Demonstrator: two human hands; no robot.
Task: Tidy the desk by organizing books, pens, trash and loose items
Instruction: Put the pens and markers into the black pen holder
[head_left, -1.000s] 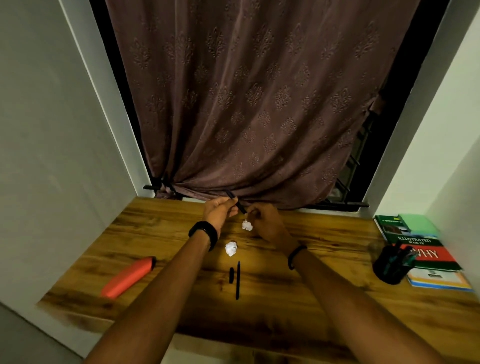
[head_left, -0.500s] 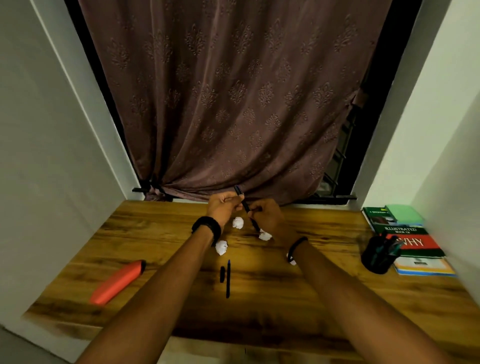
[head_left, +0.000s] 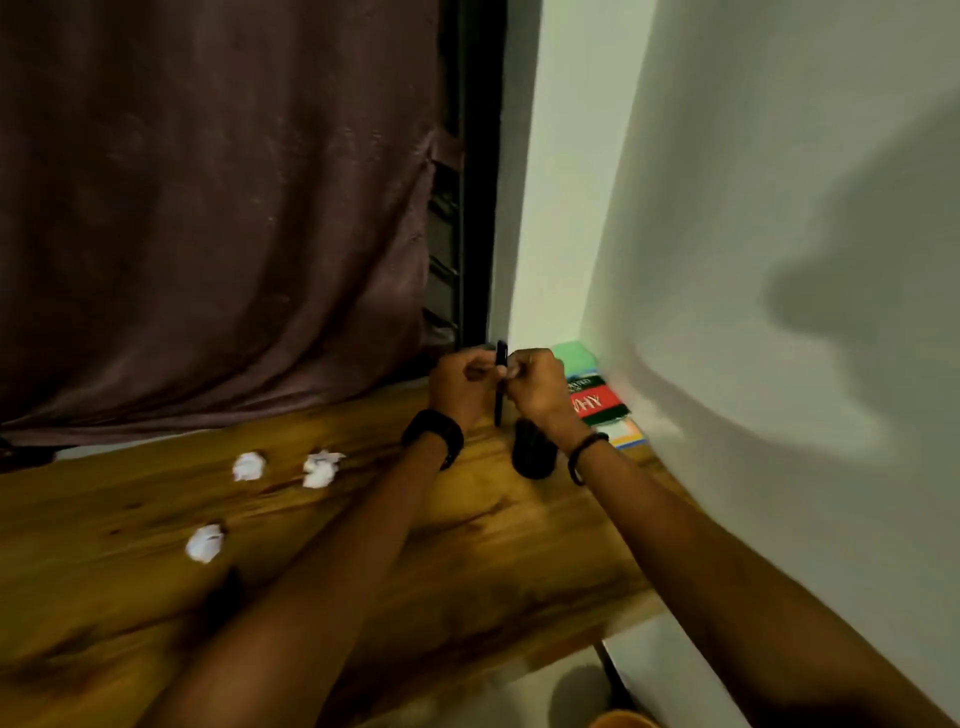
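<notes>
L hand (head_left: 457, 382) + R hand (head_left: 536, 388) pinch black pen (head_left: 500, 400) upright by pen holder (head_left: 532, 457).
Risk: tip off-centre, clips rim, pen drops or holder tips.

Glossy varnished wood desk (head_left: 467, 545); crumpled paper balls (head_left: 249, 466); matt cloth curtain (head_left: 208, 208)

Hands (head_left: 460, 384) meeting over the desk's (head_left: 493, 545) right end.
Both are holding a pen (head_left: 500, 384) upright above the holder (head_left: 532, 457); books (head_left: 602, 405) are lying behind it against the wall, paper balls (head_left: 320, 469) sitting to the left.
</notes>
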